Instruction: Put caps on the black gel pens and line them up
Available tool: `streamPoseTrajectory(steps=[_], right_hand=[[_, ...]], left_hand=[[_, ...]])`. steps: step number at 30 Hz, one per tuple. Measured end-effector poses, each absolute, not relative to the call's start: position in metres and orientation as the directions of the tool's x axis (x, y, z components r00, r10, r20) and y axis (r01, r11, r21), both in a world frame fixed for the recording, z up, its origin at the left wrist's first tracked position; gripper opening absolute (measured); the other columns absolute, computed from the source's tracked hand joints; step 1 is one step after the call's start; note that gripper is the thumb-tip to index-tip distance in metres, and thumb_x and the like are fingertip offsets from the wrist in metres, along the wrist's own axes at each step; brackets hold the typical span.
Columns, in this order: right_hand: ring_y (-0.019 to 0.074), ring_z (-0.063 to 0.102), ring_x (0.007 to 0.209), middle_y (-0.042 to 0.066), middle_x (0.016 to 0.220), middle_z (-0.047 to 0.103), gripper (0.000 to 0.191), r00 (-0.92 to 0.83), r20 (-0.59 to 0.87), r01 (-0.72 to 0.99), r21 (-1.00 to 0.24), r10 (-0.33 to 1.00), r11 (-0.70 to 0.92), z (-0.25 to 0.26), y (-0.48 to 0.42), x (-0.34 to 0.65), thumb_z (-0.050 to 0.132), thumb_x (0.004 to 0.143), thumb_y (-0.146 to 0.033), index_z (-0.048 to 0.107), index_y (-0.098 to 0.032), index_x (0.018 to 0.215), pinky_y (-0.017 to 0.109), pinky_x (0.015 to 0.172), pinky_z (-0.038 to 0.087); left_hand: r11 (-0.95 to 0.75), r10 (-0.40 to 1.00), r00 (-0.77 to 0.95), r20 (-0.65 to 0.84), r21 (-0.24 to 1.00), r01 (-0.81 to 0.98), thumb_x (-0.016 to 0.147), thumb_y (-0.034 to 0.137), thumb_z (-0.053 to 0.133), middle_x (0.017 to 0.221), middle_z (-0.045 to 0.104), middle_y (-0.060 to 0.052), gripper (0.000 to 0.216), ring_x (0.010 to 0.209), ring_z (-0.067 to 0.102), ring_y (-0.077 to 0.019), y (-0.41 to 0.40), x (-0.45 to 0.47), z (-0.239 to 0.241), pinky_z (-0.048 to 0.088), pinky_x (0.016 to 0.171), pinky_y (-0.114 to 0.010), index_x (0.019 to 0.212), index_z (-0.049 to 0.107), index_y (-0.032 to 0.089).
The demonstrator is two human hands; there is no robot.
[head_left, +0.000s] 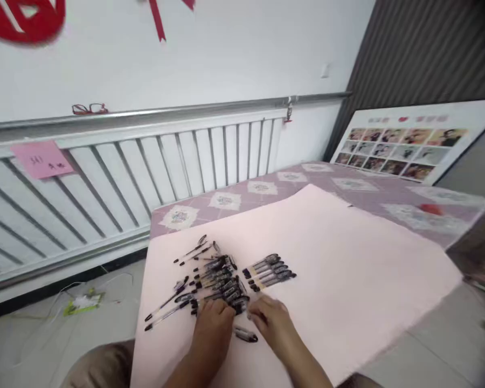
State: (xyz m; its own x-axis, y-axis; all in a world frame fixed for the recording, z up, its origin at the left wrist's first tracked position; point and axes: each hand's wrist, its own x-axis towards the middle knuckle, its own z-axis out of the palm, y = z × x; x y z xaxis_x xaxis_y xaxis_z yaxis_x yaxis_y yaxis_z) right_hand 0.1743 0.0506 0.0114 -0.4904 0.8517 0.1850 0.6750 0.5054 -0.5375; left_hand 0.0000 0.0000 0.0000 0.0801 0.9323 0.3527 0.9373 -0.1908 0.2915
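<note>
Your left hand (212,324) and right hand (273,322) rest at the pen pile's (215,277) near edge; a loose pen (246,336) lies between them; whether your fingers grip anything, I cannot tell.

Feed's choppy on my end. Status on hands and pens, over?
Left hand on near edge of loose pen pile. Right hand beside it, grip unclear. Single pen lies between hands; neat pen row apart, beyond right hand. Nothing obstructing.

A white radiator (145,161) runs along the wall, with a pink note (42,159) stuck on its upper left and red glasses (89,109) on the ledge above it. To its right, a photo board (404,143) leans behind the patterned tabletop (267,194). Below the radiator, a green-and-white scrap (83,303) lies on the floor.
</note>
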Motion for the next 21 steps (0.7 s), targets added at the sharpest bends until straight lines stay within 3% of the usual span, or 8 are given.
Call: streamPoseTrajectory(steps=[7,21], right_hand=[[0.0192,0.055,0.088,0.001,0.082,0.062,0.013,-0.475,0.11,0.74,-0.487,0.873,0.464,0.0129,0.0521,0.1691,0.055,0.074,-0.017,0.062,-0.026,0.077,0.032,0.078,0.033],[0.0198,0.055,0.088,0.002,0.083,0.062,0.01,-0.494,0.059,0.754,-0.468,0.867,0.461,0.0104,0.0533,0.1684,0.056,0.073,-0.016,0.062,-0.024,0.071,0.034,0.081,0.032]], left_hand=[[-0.143,0.949,0.082,0.306,0.181,0.973,0.077,0.016,0.06,0.074,0.058,0.001,0.01,0.077,0.05,-0.0174,0.0092,0.0079,-0.0024,0.033,0.077,-0.034,0.073,0.063,0.024],[-0.064,0.995,0.051,0.085,0.152,0.986,0.077,0.02,0.058,0.083,0.059,-0.002,0.005,0.086,0.05,-0.021,0.0118,0.0072,0.0045,0.033,0.078,-0.036,0.077,0.062,0.022]])
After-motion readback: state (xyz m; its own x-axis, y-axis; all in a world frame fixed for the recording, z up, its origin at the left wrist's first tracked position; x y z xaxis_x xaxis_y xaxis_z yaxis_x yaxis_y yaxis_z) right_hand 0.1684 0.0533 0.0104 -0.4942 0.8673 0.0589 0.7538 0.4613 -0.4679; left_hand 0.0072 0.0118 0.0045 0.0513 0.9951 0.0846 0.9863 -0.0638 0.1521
